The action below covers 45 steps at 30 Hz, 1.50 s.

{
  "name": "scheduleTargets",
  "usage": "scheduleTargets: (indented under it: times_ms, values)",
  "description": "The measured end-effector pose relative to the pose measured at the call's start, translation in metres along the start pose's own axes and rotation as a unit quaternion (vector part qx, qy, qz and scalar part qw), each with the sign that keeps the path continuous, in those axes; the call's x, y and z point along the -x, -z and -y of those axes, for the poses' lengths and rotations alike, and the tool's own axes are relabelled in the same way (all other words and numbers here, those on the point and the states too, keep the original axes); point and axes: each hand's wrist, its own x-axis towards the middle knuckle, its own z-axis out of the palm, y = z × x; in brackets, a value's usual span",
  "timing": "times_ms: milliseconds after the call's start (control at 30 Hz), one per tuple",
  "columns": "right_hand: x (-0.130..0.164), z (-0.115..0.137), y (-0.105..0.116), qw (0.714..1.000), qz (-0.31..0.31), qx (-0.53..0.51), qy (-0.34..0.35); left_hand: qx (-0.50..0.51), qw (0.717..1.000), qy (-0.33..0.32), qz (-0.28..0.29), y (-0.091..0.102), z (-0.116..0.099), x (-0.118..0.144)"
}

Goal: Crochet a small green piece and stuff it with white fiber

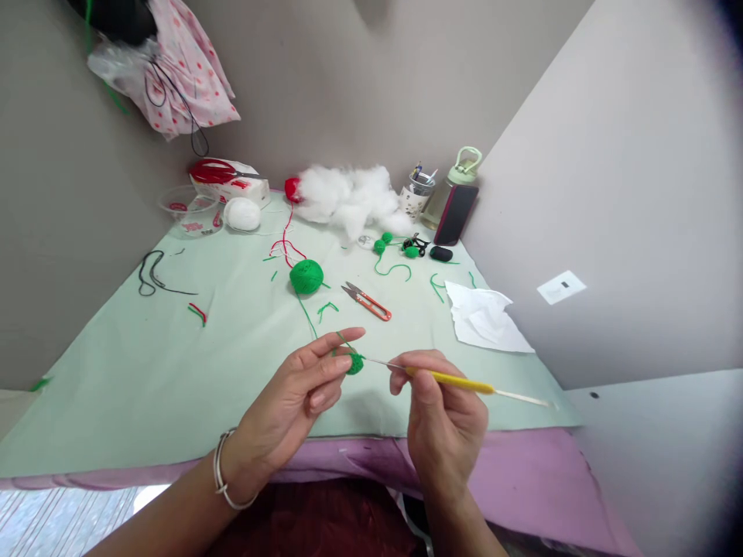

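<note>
My left hand (pixel 307 379) pinches a small green crochet piece (pixel 354 364) between thumb and fingers, with green yarn running over its raised index finger. In my right hand (pixel 444 418) is a crochet hook (pixel 453 380) with a yellow handle, held like a pen. The hook's thin metal tip points left and meets the edge of the green piece. From the left hand the strand leads back to a green yarn ball (pixel 306 277). Orange thread snips (pixel 367 301) lie just beyond both hands.
White stuffing (pixel 354 197) is heaped at the back beside a red yarn ball (pixel 292 189). A white yarn ball (pixel 242 214) and red scissors (pixel 217 171) are at back left. Rightward are small green pieces (pixel 379 247), a phone (pixel 456 215), a bottle (pixel 441 197) and crumpled paper (pixel 484 317).
</note>
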Motion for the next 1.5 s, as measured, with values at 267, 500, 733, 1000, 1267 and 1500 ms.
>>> scheduleTargets:
  times_ms: [267, 500, 733, 1000, 1267, 1500]
  values:
    - [-0.003, -0.006, -0.002, 0.992, 0.028, -0.078, -0.092, -0.160, 0.984, -0.070, -0.025, -0.001, 0.007, 0.004]
    - [-0.003, 0.000, 0.002, 0.996, 0.042, -0.053, -0.062, -0.188, 0.977, -0.091, -0.036, 0.006, 0.009, 0.004]
    - [0.011, -0.005, 0.002, 0.958, 0.111, 0.184, 0.192, -0.195, 0.971, -0.119, -0.072, 0.000, 0.014, 0.006]
    - [0.007, -0.005, 0.000, 0.998, 0.026, 0.036, 0.052, 0.011, 1.000, 0.017, 0.013, -0.001, 0.003, 0.001]
    - [0.001, 0.001, -0.002, 0.998, 0.065, -0.025, -0.008, -0.087, 0.995, -0.040, 0.000, -0.003, 0.007, 0.003]
    - [0.002, -0.001, 0.003, 0.990, 0.058, -0.110, -0.061, -0.039, 0.998, 0.017, 0.047, -0.001, 0.000, 0.004]
